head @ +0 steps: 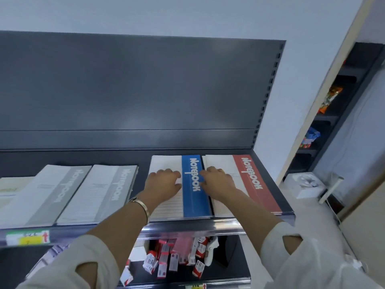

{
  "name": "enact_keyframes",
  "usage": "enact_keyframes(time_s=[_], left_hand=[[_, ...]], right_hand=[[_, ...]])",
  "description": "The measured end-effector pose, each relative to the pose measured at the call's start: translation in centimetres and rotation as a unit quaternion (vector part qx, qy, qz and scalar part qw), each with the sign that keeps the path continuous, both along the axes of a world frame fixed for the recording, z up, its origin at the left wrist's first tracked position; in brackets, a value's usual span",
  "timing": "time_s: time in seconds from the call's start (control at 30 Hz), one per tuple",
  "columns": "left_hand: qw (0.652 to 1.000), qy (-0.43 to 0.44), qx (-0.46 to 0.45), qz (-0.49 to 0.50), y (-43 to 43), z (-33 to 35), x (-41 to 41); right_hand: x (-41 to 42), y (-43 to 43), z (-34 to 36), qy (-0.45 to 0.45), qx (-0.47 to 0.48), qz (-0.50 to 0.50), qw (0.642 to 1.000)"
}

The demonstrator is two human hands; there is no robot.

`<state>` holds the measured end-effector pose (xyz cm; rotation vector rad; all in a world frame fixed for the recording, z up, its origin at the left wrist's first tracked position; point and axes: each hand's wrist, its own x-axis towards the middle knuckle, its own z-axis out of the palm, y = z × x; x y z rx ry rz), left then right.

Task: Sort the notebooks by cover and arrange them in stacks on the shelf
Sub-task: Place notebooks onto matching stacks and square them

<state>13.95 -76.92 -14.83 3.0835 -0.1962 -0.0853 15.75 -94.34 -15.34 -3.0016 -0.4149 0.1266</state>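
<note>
On the dark grey metal shelf (62, 159), flat notebooks lie side by side with their long axes running from the near lip to the far back panel. The white notebook with a blue title band (194, 203) sits right of centre, and the white notebook with a red title band (258, 197) lies just beside it on the right, a thin dark seam between them. Two white notebooks with grey bands (68, 184) (116, 184) lie further left, a gap of bare shelf separating them from the blue one. The left hand (164, 182) rests on the blue notebook's white panel, fingers bent with tips down on the cover, gripping nothing that I can see. The right hand (217, 181) lies on the red notebook's white panel with its fingers reaching left to the seam; whether they hook the blue notebook's right edge cannot be told. Both hands flank the blue band, so the likely move is squaring that stack along its long axis, the right hand being nearer the edge that matters.
</note>
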Motion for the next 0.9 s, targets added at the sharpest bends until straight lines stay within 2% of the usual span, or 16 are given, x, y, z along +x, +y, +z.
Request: enact_keyframes(time_s=[0.17,0.47,0.67,0.9], left_hand=[[0.997,-0.068,0.013,0.042,8.8,2.1,-2.2],[0.976,-0.128,0.064,0.162,32.4,4.4,-9.7],[0.959,-0.153,0.055,0.23,44.2,5.3,-13.3],[0.928,-0.185,0.05,0.319,53.3,5.6,-13.7]], right_hand=[[0.0,9.6,1.2,-0.071,0.022,0.066,0.995],[-4.3,34.2,3.4,-0.139,0.072,0.18,0.971],[-5.3,45.6,3.9,-0.139,0.093,0.24,0.956],[-3.3,55.9,4.4,-0.111,0.138,0.29,0.94]])
